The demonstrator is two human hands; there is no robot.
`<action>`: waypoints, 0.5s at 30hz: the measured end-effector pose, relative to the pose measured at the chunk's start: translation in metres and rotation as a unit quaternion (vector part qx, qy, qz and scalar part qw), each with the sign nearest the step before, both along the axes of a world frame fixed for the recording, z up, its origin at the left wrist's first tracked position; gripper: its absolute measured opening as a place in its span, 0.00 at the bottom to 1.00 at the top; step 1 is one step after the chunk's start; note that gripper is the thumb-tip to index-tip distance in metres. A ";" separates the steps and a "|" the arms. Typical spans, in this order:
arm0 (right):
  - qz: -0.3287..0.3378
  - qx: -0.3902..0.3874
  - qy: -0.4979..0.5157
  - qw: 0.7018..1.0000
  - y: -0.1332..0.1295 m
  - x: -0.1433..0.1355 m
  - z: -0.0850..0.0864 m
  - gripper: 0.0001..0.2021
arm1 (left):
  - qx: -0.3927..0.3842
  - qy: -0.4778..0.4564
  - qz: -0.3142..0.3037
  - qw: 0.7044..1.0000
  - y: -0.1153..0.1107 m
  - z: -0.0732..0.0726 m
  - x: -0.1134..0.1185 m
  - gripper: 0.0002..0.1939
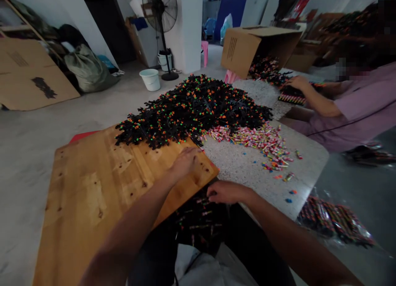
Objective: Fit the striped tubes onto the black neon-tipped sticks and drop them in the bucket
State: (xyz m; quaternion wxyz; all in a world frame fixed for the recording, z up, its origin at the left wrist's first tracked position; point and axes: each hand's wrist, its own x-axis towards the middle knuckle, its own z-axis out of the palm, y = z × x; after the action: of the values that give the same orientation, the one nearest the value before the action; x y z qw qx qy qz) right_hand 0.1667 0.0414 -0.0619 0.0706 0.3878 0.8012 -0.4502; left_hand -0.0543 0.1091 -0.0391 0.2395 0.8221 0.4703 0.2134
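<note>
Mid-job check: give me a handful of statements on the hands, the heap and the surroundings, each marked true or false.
1. The left hand is over the wooden board, the right hand beside the board's near right corner. True.
2. The heap of black pieces covers part of the board's far edge. True.
3. The small pink-and-white pieces are spread along the board's left edge. False: they lie on the speckled tabletop, right of the board.
4. The pale bucket lies on its side. False: it stands upright.
5. The fan stands on the floor. True.
</note>
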 end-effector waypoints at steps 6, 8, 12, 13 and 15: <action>-0.289 0.262 -0.056 0.919 0.115 0.029 0.022 0.14 | 0.113 0.242 -0.034 0.963 0.097 -0.037 0.019 0.26; -0.335 0.311 -0.098 0.884 0.142 0.029 0.012 0.15 | 0.115 0.266 -0.048 0.956 0.107 -0.041 0.021 0.22; -0.354 0.305 -0.140 0.873 0.161 0.025 -0.012 0.19 | 0.112 0.272 -0.069 0.953 0.115 -0.042 0.020 0.19; -0.351 0.304 -0.145 0.873 0.161 0.024 -0.016 0.19 | 0.113 0.270 -0.073 0.953 0.116 -0.043 0.019 0.18; -0.340 0.306 -0.143 0.878 0.158 0.025 -0.020 0.19 | 0.119 0.265 -0.082 0.953 0.117 -0.044 0.016 0.17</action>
State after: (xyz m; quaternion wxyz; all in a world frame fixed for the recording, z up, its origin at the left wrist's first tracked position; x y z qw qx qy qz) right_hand 0.1922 0.1990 -0.0819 -0.0953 0.6991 0.6987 -0.1185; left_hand -0.0386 0.2258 -0.0827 0.0236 0.9072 0.4195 0.0217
